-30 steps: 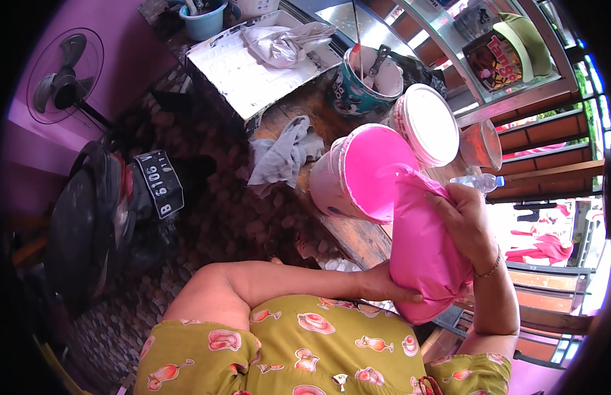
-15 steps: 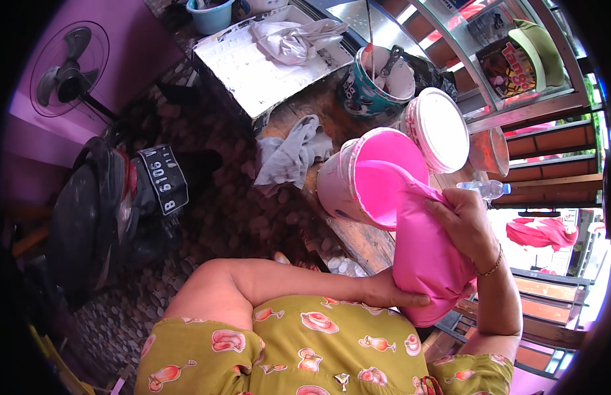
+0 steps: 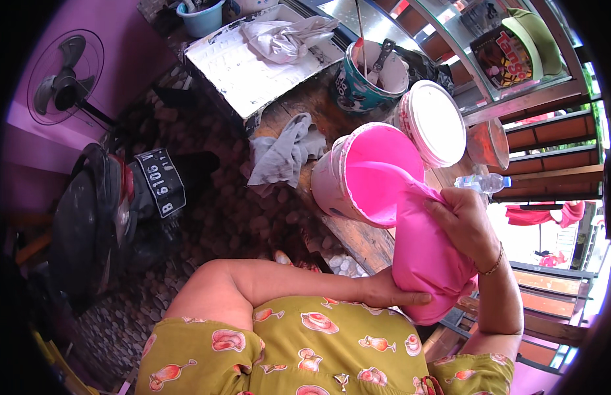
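Observation:
A bulging pink plastic bag (image 3: 424, 263) is held between my two hands, tilted toward an open white bucket (image 3: 328, 181). My left hand (image 3: 396, 290) cups the bag from underneath, with the thumb along its side. High on the bag, near its mouth, my right hand (image 3: 468, 222) grips with fingers wrapped round it. A broad pink stream of what looks like paint (image 3: 383, 169) arcs from the bag's mouth into the bucket. The bucket's inner wall is coated pink. Part of the bucket's near rim is hidden behind the bag.
On the wooden bench (image 3: 358, 240) lie a grey rag (image 3: 285, 155) and a plastic bottle (image 3: 482, 182). Beyond stand a lidded white bucket (image 3: 438, 124), a teal bucket (image 3: 355, 95) holding a scraper, and a paint tray (image 3: 243, 82). A motorcycle (image 3: 88, 210) is at the left.
The view has shifted slightly, so the background sits a little differently. Both hands keep their hold on the bag, and the pink stream still runs into the bucket.

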`<state>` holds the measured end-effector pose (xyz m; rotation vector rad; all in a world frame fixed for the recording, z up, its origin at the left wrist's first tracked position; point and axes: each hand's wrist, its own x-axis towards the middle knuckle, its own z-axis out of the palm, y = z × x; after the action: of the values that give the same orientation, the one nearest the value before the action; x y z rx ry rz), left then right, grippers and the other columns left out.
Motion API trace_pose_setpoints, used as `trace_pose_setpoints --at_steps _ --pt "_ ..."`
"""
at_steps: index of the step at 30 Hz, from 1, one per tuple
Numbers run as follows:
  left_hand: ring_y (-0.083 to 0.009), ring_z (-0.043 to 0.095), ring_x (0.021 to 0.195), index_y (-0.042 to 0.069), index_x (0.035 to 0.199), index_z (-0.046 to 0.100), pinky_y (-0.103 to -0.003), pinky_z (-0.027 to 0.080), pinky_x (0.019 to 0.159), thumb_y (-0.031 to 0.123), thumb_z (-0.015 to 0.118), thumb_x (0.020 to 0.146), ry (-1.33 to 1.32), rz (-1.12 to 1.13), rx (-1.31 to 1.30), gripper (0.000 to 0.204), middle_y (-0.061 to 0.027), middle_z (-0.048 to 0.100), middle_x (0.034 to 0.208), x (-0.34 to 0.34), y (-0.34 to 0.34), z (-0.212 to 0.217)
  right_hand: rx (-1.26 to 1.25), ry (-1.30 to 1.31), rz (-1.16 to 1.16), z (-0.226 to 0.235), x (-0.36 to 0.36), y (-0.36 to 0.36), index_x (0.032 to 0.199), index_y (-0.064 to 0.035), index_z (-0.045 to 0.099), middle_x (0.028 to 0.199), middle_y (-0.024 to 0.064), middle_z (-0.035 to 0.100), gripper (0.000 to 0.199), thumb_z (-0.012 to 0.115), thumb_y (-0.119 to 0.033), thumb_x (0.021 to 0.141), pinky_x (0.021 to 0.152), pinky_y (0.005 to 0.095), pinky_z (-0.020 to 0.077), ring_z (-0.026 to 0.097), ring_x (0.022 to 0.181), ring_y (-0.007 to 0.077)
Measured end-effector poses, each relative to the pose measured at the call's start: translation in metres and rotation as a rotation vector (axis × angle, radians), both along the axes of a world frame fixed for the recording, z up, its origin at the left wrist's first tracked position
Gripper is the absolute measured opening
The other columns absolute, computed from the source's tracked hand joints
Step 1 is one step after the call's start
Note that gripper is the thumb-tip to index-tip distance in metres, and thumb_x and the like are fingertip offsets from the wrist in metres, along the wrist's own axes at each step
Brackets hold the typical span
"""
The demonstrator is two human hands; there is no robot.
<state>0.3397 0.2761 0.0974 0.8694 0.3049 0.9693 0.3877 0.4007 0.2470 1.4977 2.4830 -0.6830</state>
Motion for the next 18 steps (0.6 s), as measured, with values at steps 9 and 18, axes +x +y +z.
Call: trace_pose_setpoints --at_steps 9,18 --pt "-0.0232 0.039 0.124 0.002 0.134 0.031 -0.035 0.032 0.105 0.042 0.068 0.079 -0.010 -0.008 -0.029 0.078 -0.0153 0.041 0.134 0.0003 0.0007 0.0022 0.025 -0.039 0.013 0.0026 -0.0030 0.0001 0.068 0.0044 0.054 0.057 0.0201 0.050 0.030 0.062 -0.021 0.082 0.051 0.0370 0.0399 0.045 0.049 0.0263" --pt "-0.0230 0.041 0.122 0.001 0.133 0.033 -0.035 0.033 0.104 0.040 0.067 0.080 -0.013 0.020 -0.007 0.075 -0.0151 0.042 0.132 -0.0018 0.0009 0.0028 0.102 -0.042 0.068 0.0010 -0.0053 0.0009 0.075 0.0038 0.057 0.065 0.0214 0.057 0.026 0.065 -0.020 0.080 0.056 0.0382 0.0440 0.056 0.057 0.0314"
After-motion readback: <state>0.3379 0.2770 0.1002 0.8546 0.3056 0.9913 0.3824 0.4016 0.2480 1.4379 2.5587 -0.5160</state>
